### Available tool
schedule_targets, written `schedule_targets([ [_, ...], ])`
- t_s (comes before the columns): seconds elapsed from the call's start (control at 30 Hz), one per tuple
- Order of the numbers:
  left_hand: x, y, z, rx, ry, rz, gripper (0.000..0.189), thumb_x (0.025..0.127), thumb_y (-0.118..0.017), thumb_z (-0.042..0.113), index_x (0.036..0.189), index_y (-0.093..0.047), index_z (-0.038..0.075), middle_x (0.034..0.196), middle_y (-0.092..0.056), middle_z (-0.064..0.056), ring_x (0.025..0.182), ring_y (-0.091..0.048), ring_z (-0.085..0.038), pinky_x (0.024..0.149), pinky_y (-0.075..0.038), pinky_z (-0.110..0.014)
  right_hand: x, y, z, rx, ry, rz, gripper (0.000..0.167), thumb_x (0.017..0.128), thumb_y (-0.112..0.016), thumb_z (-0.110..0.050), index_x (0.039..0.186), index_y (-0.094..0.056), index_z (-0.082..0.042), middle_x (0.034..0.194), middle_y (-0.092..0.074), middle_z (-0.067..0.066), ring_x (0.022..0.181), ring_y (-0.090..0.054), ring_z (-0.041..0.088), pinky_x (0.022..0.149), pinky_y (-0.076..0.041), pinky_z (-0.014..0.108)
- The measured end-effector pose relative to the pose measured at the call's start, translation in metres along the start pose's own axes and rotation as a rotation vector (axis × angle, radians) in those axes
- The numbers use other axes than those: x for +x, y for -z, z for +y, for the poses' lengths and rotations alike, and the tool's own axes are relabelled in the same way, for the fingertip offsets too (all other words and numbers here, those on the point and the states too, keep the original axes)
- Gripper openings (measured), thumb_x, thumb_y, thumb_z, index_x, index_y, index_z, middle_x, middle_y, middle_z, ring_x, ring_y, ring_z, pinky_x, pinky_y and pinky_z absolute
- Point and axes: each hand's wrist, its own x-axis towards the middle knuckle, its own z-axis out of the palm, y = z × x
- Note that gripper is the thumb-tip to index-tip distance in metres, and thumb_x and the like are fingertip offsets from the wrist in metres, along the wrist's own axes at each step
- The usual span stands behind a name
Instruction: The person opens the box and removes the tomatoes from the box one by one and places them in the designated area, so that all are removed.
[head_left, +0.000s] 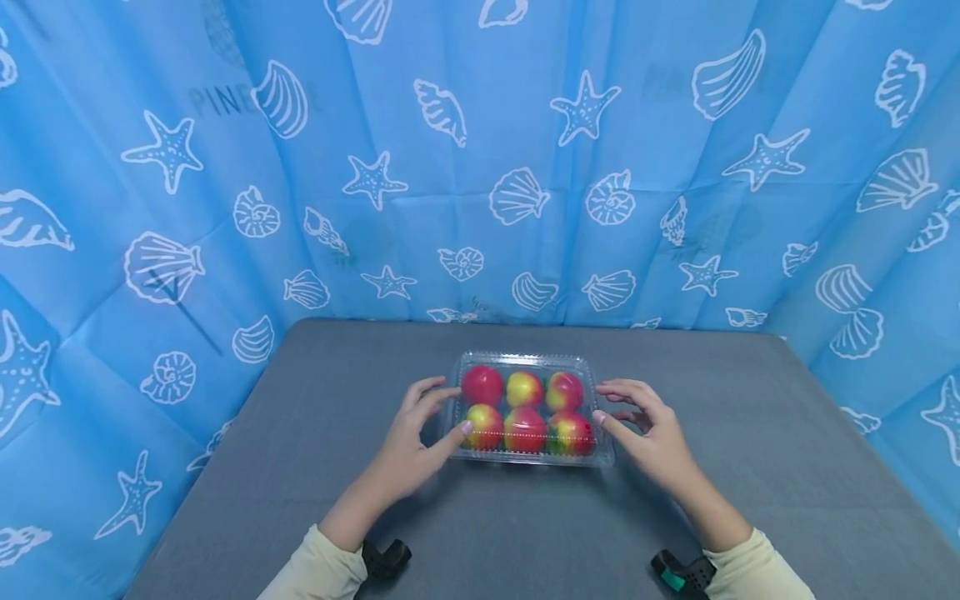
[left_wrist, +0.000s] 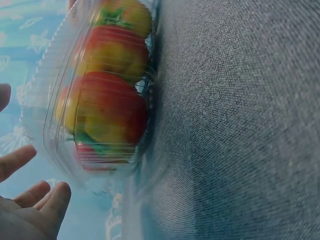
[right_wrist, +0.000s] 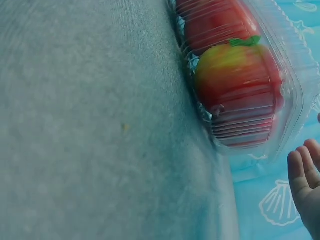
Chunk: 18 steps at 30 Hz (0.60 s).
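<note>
A clear plastic clamshell box (head_left: 525,359) lies on the table with its lid over the base. Inside are several red-and-yellow fruits (head_left: 525,429) that look like apples, in two rows; green leaves show on some in the wrist views. My left hand (head_left: 416,442) is at the box's left side, fingers spread and loosely bent, thumb near the front left corner. On the opposite side, my right hand (head_left: 651,437) has its thumb and fingers parted beside the right edge. Both wrist views show fingertips (left_wrist: 59,200) apart from the box wall. Neither hand grips anything.
The grey cloth-covered table (head_left: 337,375) extends around the box on all sides. Behind it and along both sides hangs a blue curtain (head_left: 465,208) with white shells and starfish. A black strap device (head_left: 386,558) is on each wrist.
</note>
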Motion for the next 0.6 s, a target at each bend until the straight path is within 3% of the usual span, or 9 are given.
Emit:
schedule_targets([
  [0.23,0.006,-0.002,-0.004,-0.081,0.015,0.013,0.054,0.104,-0.071,0.032,0.151,-0.056,0.009,0.163,-0.038,-0.018,0.151,-0.043,-0.036,0.121,-0.041,-0.062,0.003,0.000,0.001,0.129,-0.042,0.036,0.033,0.101,-0.070,-0.004,0.132,-0.064,0.007,0.134,-0.061,0.016,0.118,-0.064,0.009,0.096,-0.054,0.010],
  [0.43,0.012,0.000,-0.013,-0.193,0.062,0.075,0.050,0.106,-0.067,0.028,0.151,-0.055,0.007,0.156,-0.046,-0.014,0.148,-0.048,-0.039,0.122,-0.042,-0.058,0.006,0.002,0.006,0.144,-0.210,-0.013,0.045,0.104,-0.070,-0.020,0.142,-0.059,0.002,0.145,-0.059,0.019,0.124,-0.064,0.006,0.096,-0.052,0.009],
  [0.6,0.018,0.002,-0.022,-0.261,0.150,0.068,0.052,0.109,-0.061,0.034,0.155,-0.051,0.012,0.160,-0.048,-0.015,0.145,-0.054,-0.035,0.117,-0.050,-0.052,0.010,0.004,0.010,0.240,-0.330,-0.057,0.059,0.106,-0.068,-0.027,0.153,-0.048,0.003,0.156,-0.051,0.022,0.122,-0.063,-0.003,0.097,-0.056,0.015],
])
